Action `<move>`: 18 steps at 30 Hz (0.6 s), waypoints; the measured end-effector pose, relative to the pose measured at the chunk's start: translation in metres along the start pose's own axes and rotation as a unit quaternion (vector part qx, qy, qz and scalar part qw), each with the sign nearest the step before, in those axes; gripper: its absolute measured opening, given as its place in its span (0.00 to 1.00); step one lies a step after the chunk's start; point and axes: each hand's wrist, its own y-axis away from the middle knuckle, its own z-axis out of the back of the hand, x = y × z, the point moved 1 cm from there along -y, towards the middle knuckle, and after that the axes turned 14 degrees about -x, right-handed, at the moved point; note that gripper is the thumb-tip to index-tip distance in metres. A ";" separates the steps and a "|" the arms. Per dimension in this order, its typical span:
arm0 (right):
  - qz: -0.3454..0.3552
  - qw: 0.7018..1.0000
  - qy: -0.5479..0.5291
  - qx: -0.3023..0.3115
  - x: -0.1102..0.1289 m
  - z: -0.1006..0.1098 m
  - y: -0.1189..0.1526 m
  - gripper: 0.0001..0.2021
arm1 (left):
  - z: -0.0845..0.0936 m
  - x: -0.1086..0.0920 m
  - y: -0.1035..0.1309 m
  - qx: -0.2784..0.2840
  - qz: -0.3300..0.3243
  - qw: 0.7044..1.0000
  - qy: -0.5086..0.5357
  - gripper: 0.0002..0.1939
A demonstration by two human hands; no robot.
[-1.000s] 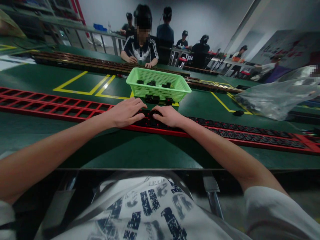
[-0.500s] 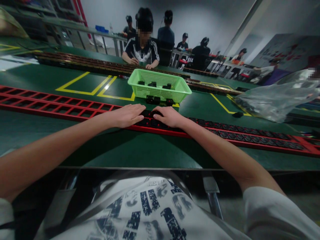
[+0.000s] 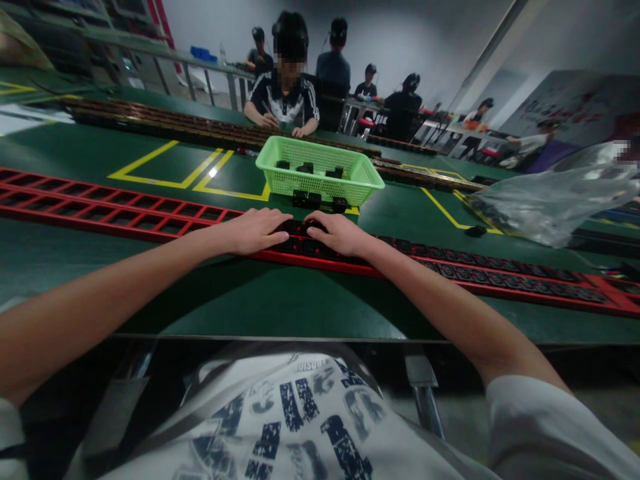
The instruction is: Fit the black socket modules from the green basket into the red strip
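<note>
A long red frame (image 3: 85,209) with two rows of square slots lies across the green table. Its left stretch shows bare slots, while small black blocks (image 3: 480,275) fill the right stretch. My left hand (image 3: 255,231) rests flat over the frame, fingers stretched out and thumb apart, with nothing seen in it. Close beside it, my right hand (image 3: 337,233) curves its fingers and thumb around a black block (image 3: 314,225) at the frame; its fingertips are partly hidden. Just beyond the hands stands a light green basket (image 3: 320,183) with several black blocks inside.
Black blocks (image 3: 306,199) sit against the basket's near side. A clear plastic bag (image 3: 550,200) lies at the right, near a loose black piece (image 3: 475,231). Long dark strips (image 3: 175,125) run across the table's far side, where a person (image 3: 283,100) sits.
Both hands stay at nearly the same place on the red frame. The view has shifted very slightly; nothing has visibly been picked up or let go.
</note>
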 end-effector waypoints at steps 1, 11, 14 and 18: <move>0.001 1.000 -0.010 -0.002 0.000 0.000 0.000 0.18 | 0.001 0.000 0.000 0.000 0.002 1.000 0.001 0.36; 0.006 1.000 -0.012 0.005 0.000 0.000 0.001 0.18 | 0.007 -0.005 0.000 0.010 0.009 1.000 0.017 0.35; 0.008 1.000 -0.014 0.006 -0.001 -0.001 0.001 0.18 | 0.007 -0.006 0.000 0.015 0.019 0.999 0.022 0.35; 0.013 1.000 -0.020 0.005 -0.003 -0.003 0.001 0.18 | 0.005 -0.005 0.000 0.020 0.019 0.999 0.015 0.36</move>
